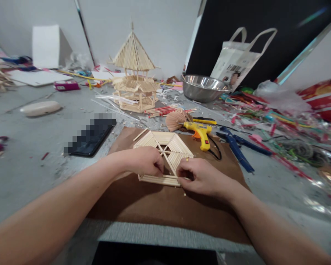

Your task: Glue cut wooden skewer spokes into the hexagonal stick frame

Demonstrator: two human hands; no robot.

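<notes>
A six-sided panel of pale thin wooden sticks (168,138) lies flat on a brown sheet (154,209), with spokes meeting at its centre. Rows of sticks fill its sides, leaving gaps near the middle. My left hand (147,161) is closed over the panel's left part, its fingertips down at the front row; what they pinch is hidden. At the front right corner, my right hand (201,176) is closed, with thumb and finger pinching the end of a stick in the front row (161,180). A loose stick (140,134) lies by the panel's far left edge.
Right of the panel lies a yellow glue gun (201,133), near blue-handled pliers (238,151). A phone (91,140) is at left. Behind stand a stick pagoda (134,55) and a steel bowl (205,90). Scraps (289,129) cover the right side.
</notes>
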